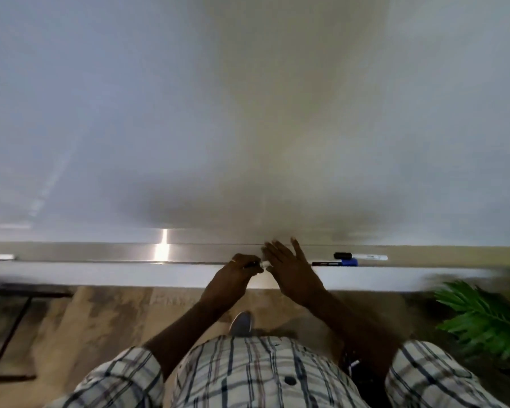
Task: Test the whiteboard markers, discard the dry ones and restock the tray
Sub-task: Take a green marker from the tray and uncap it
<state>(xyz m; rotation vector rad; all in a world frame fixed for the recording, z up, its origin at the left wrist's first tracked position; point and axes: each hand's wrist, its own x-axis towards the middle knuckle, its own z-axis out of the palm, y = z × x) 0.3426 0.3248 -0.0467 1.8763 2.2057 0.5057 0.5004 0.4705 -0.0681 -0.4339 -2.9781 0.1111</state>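
Left hand (pixel 238 273): fingers curled round a marker (pixel 264 264), pale end pointing to 3 o'clock.
Right hand (pixel 292 269): fingers straight, spread wide, holding nothing, just beside that pale end.
Tray (pixel 100 253): metal ledge under the whiteboard (pixel 248 113); both hands at its front edge.
Spares: black-capped marker (pixel 359 256) and blue-capped marker (pixel 334 263) lie in the tray, 3 o'clock of the right hand.
Plant (pixel 483 316): 4 o'clock.
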